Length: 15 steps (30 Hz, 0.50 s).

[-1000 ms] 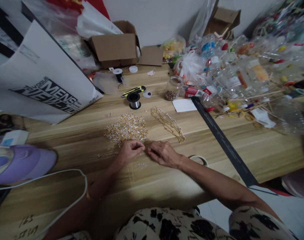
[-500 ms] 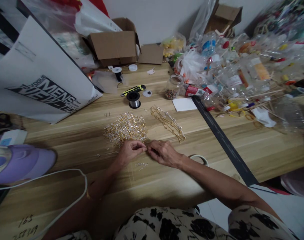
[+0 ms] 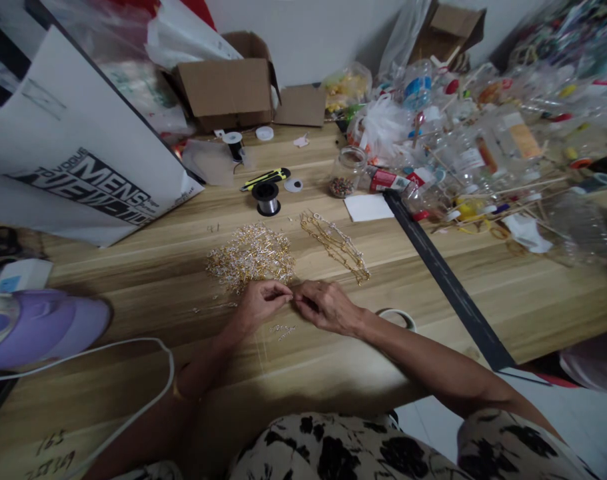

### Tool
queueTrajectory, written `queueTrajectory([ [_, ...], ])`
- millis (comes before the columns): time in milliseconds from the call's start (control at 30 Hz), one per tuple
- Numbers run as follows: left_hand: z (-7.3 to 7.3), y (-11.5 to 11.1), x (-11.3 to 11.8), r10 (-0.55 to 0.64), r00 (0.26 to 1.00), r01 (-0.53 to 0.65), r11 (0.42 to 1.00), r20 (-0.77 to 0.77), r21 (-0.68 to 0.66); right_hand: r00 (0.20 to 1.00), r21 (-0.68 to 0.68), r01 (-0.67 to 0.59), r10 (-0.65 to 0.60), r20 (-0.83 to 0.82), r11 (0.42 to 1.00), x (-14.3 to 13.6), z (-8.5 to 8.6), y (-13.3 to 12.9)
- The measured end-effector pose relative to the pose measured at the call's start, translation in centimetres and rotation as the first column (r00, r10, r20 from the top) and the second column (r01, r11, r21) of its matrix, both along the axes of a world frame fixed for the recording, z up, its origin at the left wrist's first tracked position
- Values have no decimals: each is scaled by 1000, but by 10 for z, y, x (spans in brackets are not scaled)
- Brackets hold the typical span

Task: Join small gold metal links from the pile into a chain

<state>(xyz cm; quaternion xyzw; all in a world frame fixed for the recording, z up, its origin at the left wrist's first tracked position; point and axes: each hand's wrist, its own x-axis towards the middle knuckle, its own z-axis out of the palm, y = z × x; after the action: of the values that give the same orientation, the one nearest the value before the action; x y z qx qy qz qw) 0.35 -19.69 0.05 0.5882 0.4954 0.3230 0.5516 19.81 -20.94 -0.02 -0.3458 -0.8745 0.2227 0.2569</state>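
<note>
My left hand [image 3: 261, 303] and my right hand [image 3: 326, 307] meet fingertip to fingertip just in front of a heap of small gold and silver metal pieces [image 3: 253, 257]. Both are closed in a pinch; whatever lies between the fingers is too small to make out. Below them lies a little group of silver pieces [image 3: 283, 331], with thin pale strands [image 3: 261, 347] hanging or lying beside it. Gold and silver beaded chains [image 3: 336, 248] are stretched out on the wood beyond my right hand.
A spool of silver wire [image 3: 267, 200] and a yellow-black cutter knife [image 3: 266, 179] lie behind the heap. A jar of beads [image 3: 347, 173], a dark metal bar [image 3: 448, 280] and a tape roll [image 3: 397, 319] are rightward. Plastic bottles [image 3: 473, 153] crowd the back right; a purple appliance [image 3: 48, 327] stands left.
Both hands hold nearly the same pinch in the same spot. The view has shifted very slightly; nothing on the table has visibly moved.
</note>
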Motion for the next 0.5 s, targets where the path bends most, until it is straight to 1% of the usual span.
queueTrajectory([
  [133,1,-2,1,-6,1000,7,1000,-21,28,1000,-18,7,-7,-1,1000,0,1,0],
  [333,-3,-3,1,-12,999,14,997,-38,73,1000,-22,17,-18,-25,1000,-1,1,0],
  [500,-2,-5,2,-23,999,28,993,-44,112,1000,-42,29,-29,-8,999,-1,0,0],
])
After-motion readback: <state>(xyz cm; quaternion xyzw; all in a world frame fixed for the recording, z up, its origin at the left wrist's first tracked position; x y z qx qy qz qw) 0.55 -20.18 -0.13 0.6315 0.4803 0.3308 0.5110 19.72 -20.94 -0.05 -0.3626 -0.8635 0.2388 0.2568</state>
